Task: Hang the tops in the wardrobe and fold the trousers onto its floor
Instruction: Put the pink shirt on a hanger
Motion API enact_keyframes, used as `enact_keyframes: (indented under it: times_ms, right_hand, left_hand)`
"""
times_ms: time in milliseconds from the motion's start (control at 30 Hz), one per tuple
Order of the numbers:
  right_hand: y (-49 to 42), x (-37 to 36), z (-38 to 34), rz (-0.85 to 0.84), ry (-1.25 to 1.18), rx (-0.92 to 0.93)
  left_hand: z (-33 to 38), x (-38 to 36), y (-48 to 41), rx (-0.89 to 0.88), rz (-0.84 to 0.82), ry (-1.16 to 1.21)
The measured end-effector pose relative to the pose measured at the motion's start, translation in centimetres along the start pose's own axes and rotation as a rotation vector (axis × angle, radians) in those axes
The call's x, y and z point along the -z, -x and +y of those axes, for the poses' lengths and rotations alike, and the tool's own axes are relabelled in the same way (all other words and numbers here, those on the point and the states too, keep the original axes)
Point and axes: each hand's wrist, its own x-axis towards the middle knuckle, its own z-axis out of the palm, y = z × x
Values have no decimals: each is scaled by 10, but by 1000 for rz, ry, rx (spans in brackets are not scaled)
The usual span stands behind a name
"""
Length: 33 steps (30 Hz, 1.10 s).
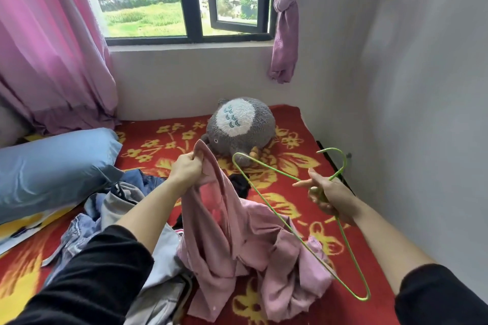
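My left hand (188,168) grips the upper edge of a pink top (227,240) and lifts it off the bed, the rest of it draping down in folds. My right hand (326,192) holds a green wire hanger (266,194) near its hook, to the right of the top. The hanger's long side crosses over the pink cloth's lower right part. A heap of grey, blue and denim clothes (124,208) lies under my left arm. A black garment (239,186) shows behind the pink top. No wardrobe is in view.
I am over a bed with a red and yellow flowered blanket (287,166). A grey plush toy (241,126) sits at the far end, a blue pillow (52,169) at the left. White walls close the right side; a window (190,0) and pink curtains (50,42) stand behind.
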Motion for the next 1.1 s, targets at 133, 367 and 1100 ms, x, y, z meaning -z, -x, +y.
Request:
enact_keyframes:
  times_ms: [133, 367, 1100]
  right_hand:
    - [-2, 6, 12, -321, -170, -133]
    - [0, -13, 20, -507, 121, -184]
    - [-24, -79, 8, -122, 201, 86]
  left_hand:
    - [-2, 1, -6, 61, 29, 123]
    - [-4, -1, -1, 61, 25, 210]
    - [4, -30, 52, -435, -369, -621]
